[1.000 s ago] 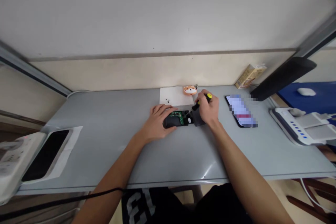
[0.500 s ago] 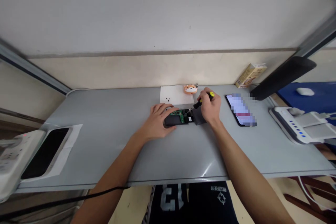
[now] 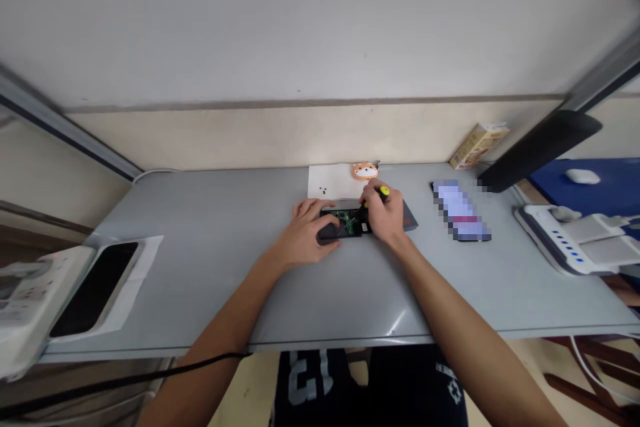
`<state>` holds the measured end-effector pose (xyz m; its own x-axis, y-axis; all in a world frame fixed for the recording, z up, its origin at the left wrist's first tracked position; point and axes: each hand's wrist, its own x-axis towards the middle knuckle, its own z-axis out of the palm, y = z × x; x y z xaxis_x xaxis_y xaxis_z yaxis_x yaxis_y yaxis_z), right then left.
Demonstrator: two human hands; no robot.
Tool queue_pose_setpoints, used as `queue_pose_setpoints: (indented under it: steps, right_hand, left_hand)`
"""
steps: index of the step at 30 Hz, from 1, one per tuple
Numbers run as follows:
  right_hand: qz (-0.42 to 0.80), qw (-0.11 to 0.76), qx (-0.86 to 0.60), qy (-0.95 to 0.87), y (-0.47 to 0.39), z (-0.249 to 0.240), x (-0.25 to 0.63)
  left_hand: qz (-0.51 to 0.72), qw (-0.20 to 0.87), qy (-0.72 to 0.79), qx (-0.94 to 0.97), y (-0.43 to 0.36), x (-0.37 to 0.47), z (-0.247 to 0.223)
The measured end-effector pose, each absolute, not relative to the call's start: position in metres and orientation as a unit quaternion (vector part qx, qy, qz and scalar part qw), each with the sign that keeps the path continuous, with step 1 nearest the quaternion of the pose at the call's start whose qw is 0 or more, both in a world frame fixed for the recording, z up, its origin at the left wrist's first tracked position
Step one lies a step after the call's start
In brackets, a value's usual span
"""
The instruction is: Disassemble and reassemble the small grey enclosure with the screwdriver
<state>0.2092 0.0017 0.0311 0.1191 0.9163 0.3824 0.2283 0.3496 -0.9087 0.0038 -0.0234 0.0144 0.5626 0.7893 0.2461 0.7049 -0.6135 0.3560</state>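
A black device [image 3: 329, 232] with an exposed green circuit board [image 3: 349, 220] lies on the grey table. My left hand [image 3: 306, 232] grips its left end, with the thumb over the dark part beside the board. In my right hand [image 3: 384, 211] is a black and yellow screwdriver [image 3: 384, 192], tilted, its lower part down at the board's right side. The tip is hidden. A dark flat piece [image 3: 410, 215] shows to the right, partly behind my right hand. Several tiny dark screws [image 3: 323, 190] rest on a white paper [image 3: 330, 175] behind the device.
An orange-and-white animal-faced case [image 3: 365, 171] sits on the paper. To the right are a lit phone [image 3: 460, 210], a carton [image 3: 479, 145], a black cylinder [image 3: 540, 149] and a power strip [image 3: 555, 240]. A dark phone [image 3: 95, 290] lies left by another power strip [image 3: 35, 300].
My right hand has moved left and slightly down with the screwdriver, uncovering more of the dark flat piece. My left thumb has shifted onto the device beside the board.
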Motion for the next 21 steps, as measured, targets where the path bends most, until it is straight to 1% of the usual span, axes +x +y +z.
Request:
queue_pose_setpoints:
  steps: [8,14,18,21]
  right_hand:
    - [0.329,0.612,-0.479,-0.536,0.007,0.033,0.212]
    - [0.336,0.671,-0.490,-0.443,0.018,0.033,0.224]
    - [0.291,0.687,-0.543,-0.387,0.033,0.029,0.247]
    - [0.297,0.700,-0.571,-0.310,0.043,0.024,0.264]
  left_hand:
    - [0.239,0.099,0.426,0.867,-0.022,0.006,0.006]
    - [0.286,0.091,0.448,0.843,-0.020,0.004,0.009]
    - [0.264,0.077,0.456,0.847,0.015,0.019,0.019]
    - [0.237,0.085,0.466,0.848,0.057,0.037,0.025]
